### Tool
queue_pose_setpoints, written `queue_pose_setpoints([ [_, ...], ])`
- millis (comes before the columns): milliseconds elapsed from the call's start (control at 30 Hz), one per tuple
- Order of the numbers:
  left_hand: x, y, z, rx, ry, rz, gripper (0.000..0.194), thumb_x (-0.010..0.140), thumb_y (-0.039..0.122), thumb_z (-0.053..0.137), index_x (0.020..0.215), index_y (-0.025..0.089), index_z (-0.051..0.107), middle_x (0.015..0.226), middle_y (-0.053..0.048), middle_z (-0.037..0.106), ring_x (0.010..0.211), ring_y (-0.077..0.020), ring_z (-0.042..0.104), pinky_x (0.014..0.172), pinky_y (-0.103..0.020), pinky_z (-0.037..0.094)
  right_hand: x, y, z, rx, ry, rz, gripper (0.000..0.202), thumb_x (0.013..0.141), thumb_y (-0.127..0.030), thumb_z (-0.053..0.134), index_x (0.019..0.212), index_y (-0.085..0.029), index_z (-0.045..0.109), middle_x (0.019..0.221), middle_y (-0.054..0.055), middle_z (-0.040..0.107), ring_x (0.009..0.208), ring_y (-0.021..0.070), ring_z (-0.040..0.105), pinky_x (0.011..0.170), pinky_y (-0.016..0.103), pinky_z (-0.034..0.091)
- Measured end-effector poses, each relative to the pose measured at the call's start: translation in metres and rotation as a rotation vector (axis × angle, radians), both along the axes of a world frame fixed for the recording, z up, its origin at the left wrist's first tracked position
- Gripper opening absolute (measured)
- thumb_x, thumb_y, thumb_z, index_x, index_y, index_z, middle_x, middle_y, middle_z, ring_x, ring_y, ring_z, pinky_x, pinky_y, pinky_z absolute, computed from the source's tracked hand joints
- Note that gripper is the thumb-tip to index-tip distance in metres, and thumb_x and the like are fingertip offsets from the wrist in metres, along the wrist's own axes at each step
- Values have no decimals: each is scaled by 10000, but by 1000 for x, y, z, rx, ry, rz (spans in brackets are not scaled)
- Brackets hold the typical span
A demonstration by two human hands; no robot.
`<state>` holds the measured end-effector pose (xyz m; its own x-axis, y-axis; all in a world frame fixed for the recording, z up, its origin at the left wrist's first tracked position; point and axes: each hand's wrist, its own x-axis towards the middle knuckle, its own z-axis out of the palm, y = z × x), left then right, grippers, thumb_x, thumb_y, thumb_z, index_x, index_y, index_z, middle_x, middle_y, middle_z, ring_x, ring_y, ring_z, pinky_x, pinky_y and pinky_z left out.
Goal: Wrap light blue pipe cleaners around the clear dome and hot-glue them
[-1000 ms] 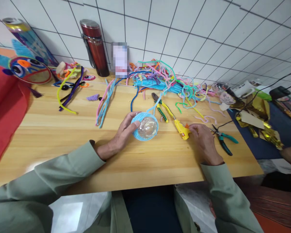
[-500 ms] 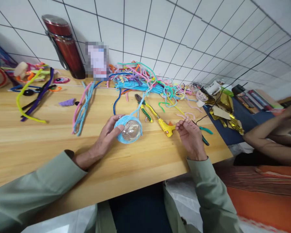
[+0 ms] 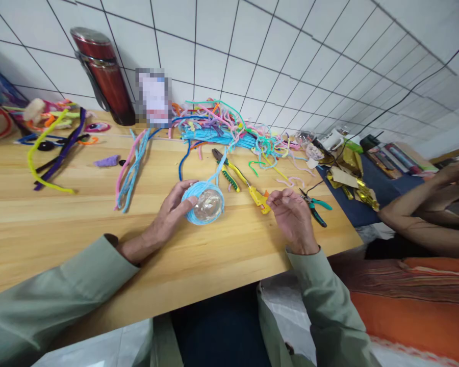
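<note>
My left hand (image 3: pixel 170 211) is closed around the left side of a clear ball (image 3: pixel 208 206). Light blue pipe cleaner (image 3: pixel 190 210) is wound about the ball, and its loose ends rise toward the back. My right hand (image 3: pixel 290 216) is raised with fingertips pressed together in a pinch; whatever they hold, if anything, is too small to make out. Close beside those fingertips lies a yellow glue gun (image 3: pixel 257 198). Left of it rest pliers (image 3: pixel 230 179) with green and yellow handles. Teal-handled pliers (image 3: pixel 316 210) lie just right of my right hand.
A tangled heap of coloured pipe cleaners (image 3: pixel 222 133) lies along the tiled wall. At the back left stand a red thermos (image 3: pixel 109 76) and a blurred upright phone-like panel (image 3: pixel 154 99). Pink and blue pipe cleaners (image 3: pixel 132 171) lie left. Another person's arm (image 3: pixel 413 209) is at the right.
My right hand has shifted slightly left, uncovering more of the teal-handled pliers. The left hand keeps its hold on the wrapped ball in nearly the same spot.
</note>
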<state>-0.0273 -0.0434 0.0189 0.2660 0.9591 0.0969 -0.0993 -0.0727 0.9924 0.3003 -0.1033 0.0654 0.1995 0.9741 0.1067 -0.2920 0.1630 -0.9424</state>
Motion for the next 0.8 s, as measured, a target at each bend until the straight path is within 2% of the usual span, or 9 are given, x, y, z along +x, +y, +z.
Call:
queue_pose_setpoints([
  [100,0,0,-1,2,-3,0,608,905,664,775,1338,250,671,1338,-87,723,1272,-323,645,1063,-414,560,-8,-3,6,-26,95,-15,241,778,-263,959,845,-260,727,904,-7,836,848,147,777,818,265,663],
  [233,0,0,-1,5,-3,1,610,898,662,785,1334,249,677,1325,-86,734,1249,-319,662,1039,-408,576,-14,-5,8,-26,136,-10,253,780,-296,983,878,-269,751,934,-8,843,866,162,780,809,292,668],
  [400,1,0,1,19,-4,2,595,907,655,777,1326,243,682,1312,-89,737,1207,-309,678,995,-400,591,-19,-5,10,-6,136,-12,234,758,-250,980,791,-255,749,862,-9,826,821,151,758,808,285,647],
  [533,1,0,1,32,1,-2,594,912,648,772,1334,241,679,1300,-88,738,1195,-304,680,984,-395,594,-24,-8,14,8,135,6,239,756,-282,980,853,-250,764,889,-7,814,817,152,744,809,300,629],
  [667,0,0,-1,51,22,5,580,926,634,759,1348,245,676,1317,-85,731,1214,-304,675,998,-396,590,-27,-10,16,34,125,28,229,772,-308,929,794,-246,710,855,-10,769,814,173,733,803,330,609],
  [800,0,0,-1,63,37,-3,568,936,618,743,1352,239,666,1314,-93,733,1211,-310,679,999,-410,596,-29,-10,14,80,124,26,182,779,-252,850,766,-250,668,827,-20,729,803,175,717,818,349,587],
])
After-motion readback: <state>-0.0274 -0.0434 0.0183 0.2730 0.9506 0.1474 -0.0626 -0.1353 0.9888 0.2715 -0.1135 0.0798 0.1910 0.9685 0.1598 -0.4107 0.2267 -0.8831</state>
